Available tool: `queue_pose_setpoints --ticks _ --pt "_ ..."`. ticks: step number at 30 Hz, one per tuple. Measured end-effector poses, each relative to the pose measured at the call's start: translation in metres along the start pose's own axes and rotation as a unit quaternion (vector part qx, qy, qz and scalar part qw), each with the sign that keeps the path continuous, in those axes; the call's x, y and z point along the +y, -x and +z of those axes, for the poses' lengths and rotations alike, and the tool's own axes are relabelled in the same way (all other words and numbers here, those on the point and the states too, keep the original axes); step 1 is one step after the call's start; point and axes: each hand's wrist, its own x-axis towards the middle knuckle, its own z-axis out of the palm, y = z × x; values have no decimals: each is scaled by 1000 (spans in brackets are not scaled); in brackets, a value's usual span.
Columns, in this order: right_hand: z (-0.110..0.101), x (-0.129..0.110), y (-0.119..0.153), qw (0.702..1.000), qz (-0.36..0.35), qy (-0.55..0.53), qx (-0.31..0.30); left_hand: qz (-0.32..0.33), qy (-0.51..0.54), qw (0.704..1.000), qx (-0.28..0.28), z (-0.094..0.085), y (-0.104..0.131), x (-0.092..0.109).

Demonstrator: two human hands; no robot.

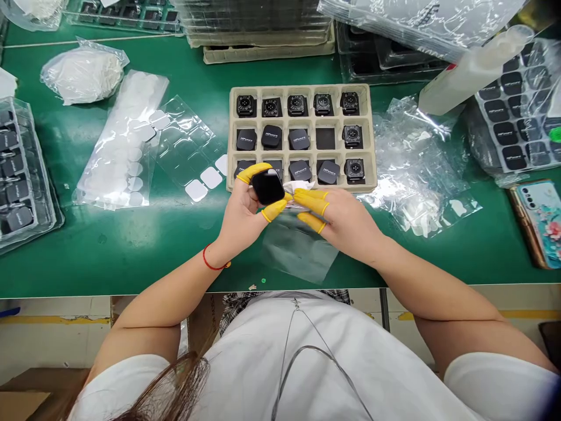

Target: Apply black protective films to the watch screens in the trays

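My left hand (pixel 245 216), with yellow finger cots, grips a watch body (pixel 268 187) by its edges, its glossy black screen facing up. Close by on the right, my right hand (pixel 348 222) pinches a crumpled white wipe (pixel 298 185) near the watch's edge; its fingers also wear yellow cots. Just beyond both hands lies a beige compartment tray (pixel 373 155). Some of its cells hold watch bodies with their sensor backs up (pixel 297 105), others dark printed square pieces (pixel 300 139). My left hand partly covers the tray's front row. A clear plastic sheet (pixel 302 251) lies below my hands.
Clear film with white stickers (pixel 205 178) and a long plastic bag (pixel 118 146) lie left. Crumpled clear plastic (pixel 421 169), a tilted translucent bottle (pixel 473 76) and a phone (pixel 541 222) are right. Stacked trays (pixel 258 23) stand behind; another filled tray (pixel 26 175) sits far left.
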Motion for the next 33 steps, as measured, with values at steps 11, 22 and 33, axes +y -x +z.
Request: queue_pose_setpoints --ticks 11,22,33 --pt "-17 24 -4 983 133 -123 -21 62 -78 995 -12 1 6 -8" --pt "-16 10 -3 982 79 -171 -8 -56 62 996 -39 0 -1 -5" --pt "-10 14 0 995 -66 -37 72 -204 79 974 -67 0 -3 2"
